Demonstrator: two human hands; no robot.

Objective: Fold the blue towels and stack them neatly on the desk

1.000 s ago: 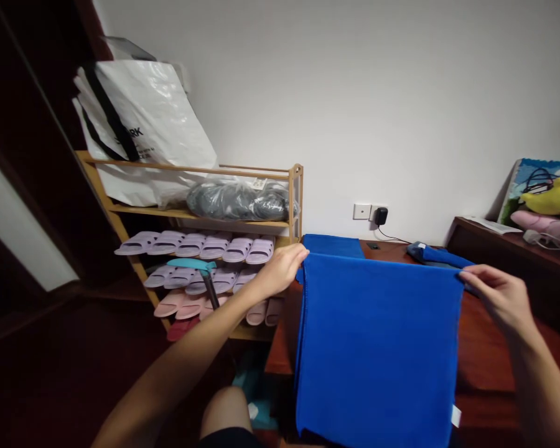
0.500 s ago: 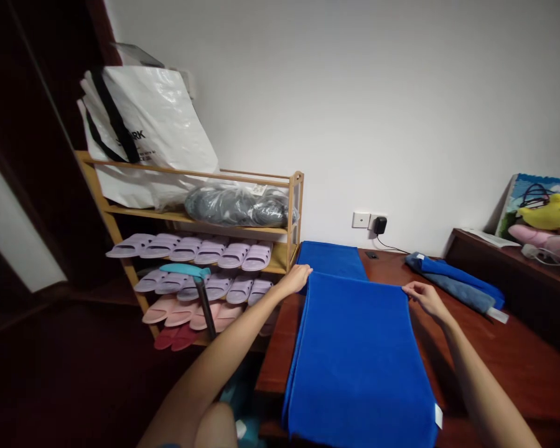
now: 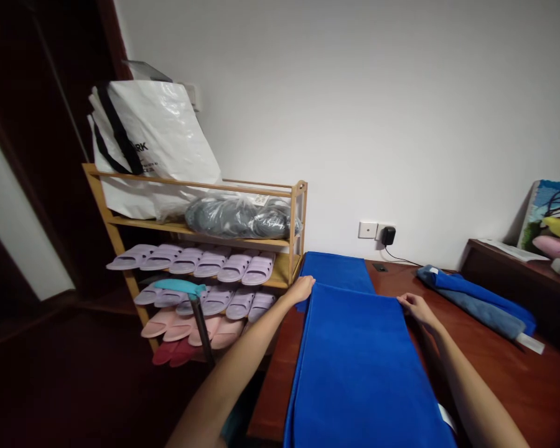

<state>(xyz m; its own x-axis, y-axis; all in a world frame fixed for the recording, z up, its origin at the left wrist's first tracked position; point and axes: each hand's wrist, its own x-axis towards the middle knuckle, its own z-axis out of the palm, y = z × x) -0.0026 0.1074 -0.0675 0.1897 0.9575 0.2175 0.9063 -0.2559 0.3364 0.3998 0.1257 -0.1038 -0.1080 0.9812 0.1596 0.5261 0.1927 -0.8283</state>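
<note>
A blue towel (image 3: 359, 367), folded in layers, stretches between my two hands above the table's near part. My left hand (image 3: 302, 289) is closed on its far left corner. At the far right corner, my right hand (image 3: 415, 308) pinches the edge between thumb and fingers. A white tag (image 3: 447, 417) sticks out from the towel's right side near me. Behind it, a second folded blue towel (image 3: 338, 269) lies flat on the table against the wall, its near part hidden by the held one.
The reddish-brown table (image 3: 485, 367) carries a blue and grey-blue cloth (image 3: 476, 305) at right. A black plug (image 3: 388, 235) sits in the wall socket, its cable trailing along the table. Left stands a wooden rack (image 3: 200, 236) with slippers (image 3: 205, 261) and a white bag (image 3: 168, 137). A turquoise-topped handle (image 3: 180, 287) stands before it.
The view has shifted, so most things appear lower. My right hand has come slightly closer to my left, and the towel's near end has moved lower in view. Both grips stay.
</note>
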